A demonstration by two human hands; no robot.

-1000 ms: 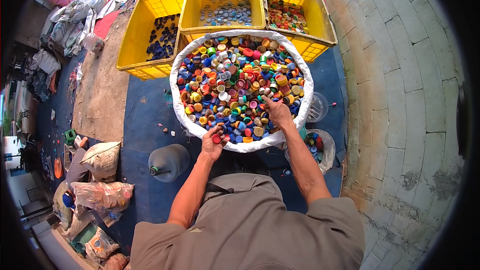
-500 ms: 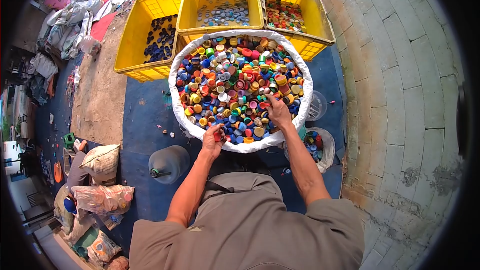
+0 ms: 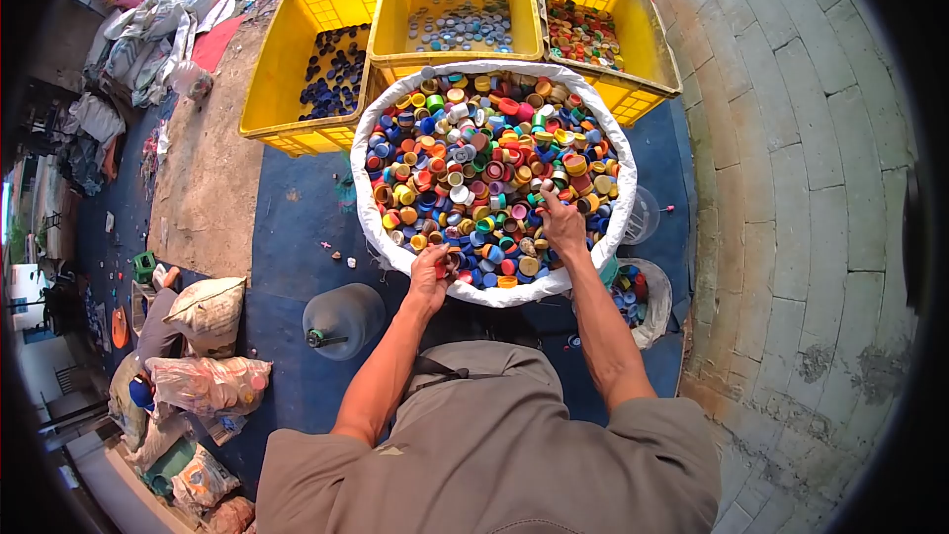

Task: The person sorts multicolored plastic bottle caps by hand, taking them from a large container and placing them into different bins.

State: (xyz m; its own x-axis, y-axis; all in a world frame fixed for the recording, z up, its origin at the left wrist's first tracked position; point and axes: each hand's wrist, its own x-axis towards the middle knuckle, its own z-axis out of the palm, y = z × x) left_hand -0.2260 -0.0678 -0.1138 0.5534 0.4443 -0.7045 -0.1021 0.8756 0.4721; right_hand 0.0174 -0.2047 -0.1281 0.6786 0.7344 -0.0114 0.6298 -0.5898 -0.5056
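Head view: observed left hand (image 3: pixel 431 272) at the near-left edge of a white sack (image 3: pixel 627 178), curled around a red cap (image 3: pixel 441 273), partly hidden. Observed right hand (image 3: pixel 563 224) reaching over the right side of the mixed caps (image 3: pixel 484 153); cannot tell whether pinching one. Found mixed caps heaped across the sack's open mouth, inside its rim. Recorded just beyond the sack: left crate (image 3: pixel 262 89) with dark blue caps (image 3: pixel 336 71), middle crate (image 3: pixel 539 15) with pale caps (image 3: pixel 465 30), right crate (image 3: pixel 652 44) with red and orange caps (image 3: pixel 581 35). Noted also clear jug (image 3: pixel 343 321) left of the sack and small bag (image 3: pixel 654 307) of caps to its right.
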